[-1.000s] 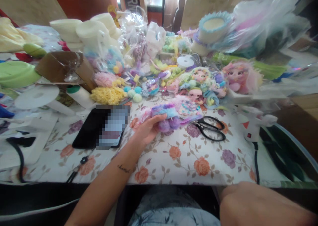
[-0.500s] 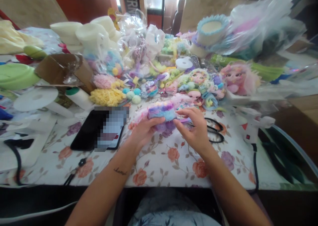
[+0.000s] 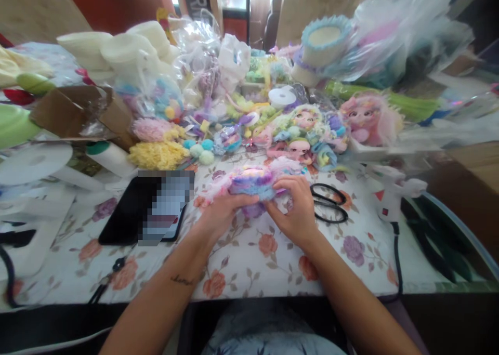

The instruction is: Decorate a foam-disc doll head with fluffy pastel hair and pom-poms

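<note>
A fluffy pastel craft piece [image 3: 251, 183] in blue, purple and pink is held just above the flowered tablecloth. My left hand [image 3: 222, 209] grips its left side, with the thumb laid along the near edge. My right hand [image 3: 293, 204] is closed at its right end, thumb and fingers pinching the fluffy edge. The fingertips are partly hidden behind the piece. Black-handled scissors [image 3: 330, 203] lie just right of my right hand, their blades out of sight.
Left of my hands lies a phone [image 3: 125, 209]. A white glue gun [image 3: 390, 194] stands at the right. Behind are doll heads [image 3: 304, 118], pom-poms [image 3: 202, 149], yellow yarn [image 3: 158, 156], a cardboard box [image 3: 74, 113], a ribbon spool [image 3: 281, 97] and plastic bags [image 3: 198, 58].
My right hand has closed in on the right end of the fluffy piece; its fingers were more spread before. The whole view has shifted slightly.
</note>
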{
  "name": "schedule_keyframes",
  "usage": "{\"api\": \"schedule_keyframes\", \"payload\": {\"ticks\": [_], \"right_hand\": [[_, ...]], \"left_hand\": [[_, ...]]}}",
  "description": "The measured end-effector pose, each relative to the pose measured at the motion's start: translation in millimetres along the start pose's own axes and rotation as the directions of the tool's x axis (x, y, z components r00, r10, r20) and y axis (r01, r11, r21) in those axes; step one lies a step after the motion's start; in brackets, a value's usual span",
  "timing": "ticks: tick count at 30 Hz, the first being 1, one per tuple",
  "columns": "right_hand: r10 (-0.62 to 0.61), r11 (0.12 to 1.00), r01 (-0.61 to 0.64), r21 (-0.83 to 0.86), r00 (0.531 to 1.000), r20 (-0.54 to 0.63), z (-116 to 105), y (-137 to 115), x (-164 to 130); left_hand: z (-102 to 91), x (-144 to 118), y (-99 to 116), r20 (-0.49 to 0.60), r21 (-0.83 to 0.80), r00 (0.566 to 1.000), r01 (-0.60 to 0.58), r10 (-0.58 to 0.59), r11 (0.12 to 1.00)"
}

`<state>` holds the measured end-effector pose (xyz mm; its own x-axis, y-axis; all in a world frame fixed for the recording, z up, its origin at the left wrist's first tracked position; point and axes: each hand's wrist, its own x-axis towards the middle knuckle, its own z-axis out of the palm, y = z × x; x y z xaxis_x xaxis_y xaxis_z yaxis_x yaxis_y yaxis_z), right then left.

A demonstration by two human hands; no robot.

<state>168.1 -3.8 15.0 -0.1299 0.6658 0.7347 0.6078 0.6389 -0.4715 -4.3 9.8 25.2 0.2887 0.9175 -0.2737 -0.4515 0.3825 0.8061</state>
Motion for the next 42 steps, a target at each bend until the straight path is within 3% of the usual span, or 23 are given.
{"api": "schedule_keyframes", "payload": {"ticks": [4, 10, 14, 20, 28, 37, 42], "right_hand": [[0.026, 1.000, -0.027, 0.014, 0.999, 0.023, 1, 1, -1], [0.052, 0.995, -0.057, 0.086, 0.997, 0.057, -2, -3, 0], [0.027, 0.996, -0.031, 0.082, 0.998, 0.050, -1, -4, -2], [0.009, 0.999, -0.006, 0.037, 0.996, -0.089, 1, -4, -8], [0.017, 0.989, -0.032, 0.147, 0.995, 0.103, 1, -15, -9], [-0.221, 0.975, 0.223, -0.006, 0.971, 0.092, 9, -12, -8], [-0.164, 0.984, 0.165, -0.064, 0.986, 0.018, 8, -13, -7]], "left_hand": [[-2.2, 2, 0, 0.009, -0.082, 0.999, 0.049, -0.049, 0.995], [-9.9, 4, -2, 0.127, -0.188, 0.986, 0.134, -0.111, 0.973], [-7.6, 4, 1, 0.068, -0.263, 0.992, 0.119, -0.104, 0.957], [-1.8, 2, 5, 0.052, -0.306, 0.996, 0.084, -0.071, 0.948], [-4.6, 3, 5, -0.025, -0.256, 0.990, 0.126, -0.137, 0.958], [-3.6, 4, 6, -0.047, -0.309, 0.993, 0.087, -0.107, 0.947], [-3.0, 5, 6, -0.072, -0.313, 0.991, 0.087, -0.115, 0.946]]}}
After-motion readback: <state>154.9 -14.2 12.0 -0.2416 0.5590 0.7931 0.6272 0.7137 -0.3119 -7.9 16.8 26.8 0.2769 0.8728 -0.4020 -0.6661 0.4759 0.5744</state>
